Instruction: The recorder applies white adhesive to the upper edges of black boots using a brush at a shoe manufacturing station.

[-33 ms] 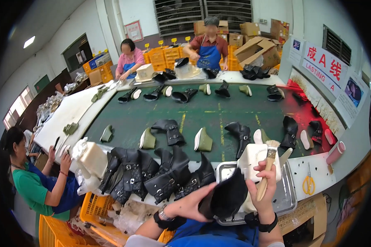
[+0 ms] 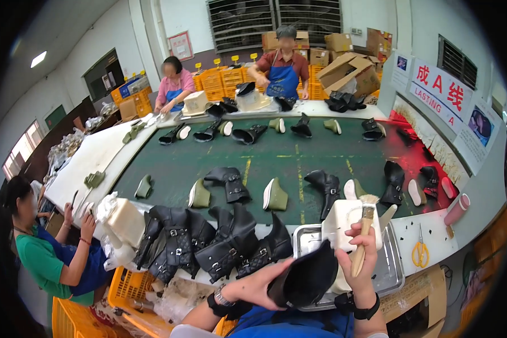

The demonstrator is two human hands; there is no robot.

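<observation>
My left hand grips a black boot upper from the left, holding it just over the near edge of a metal tray. My right hand is shut on the wooden handle of a brush, bristles pointing up, right beside the upper. A white container stands in the tray behind the brush. A row of several black buckled boots leans together to the left of my hands.
A long green conveyor belt carries boots and olive shoe lasts. Yellow scissors lie at the right. Two people work at the far end, another person in green stands at the left. Orange crates sit below.
</observation>
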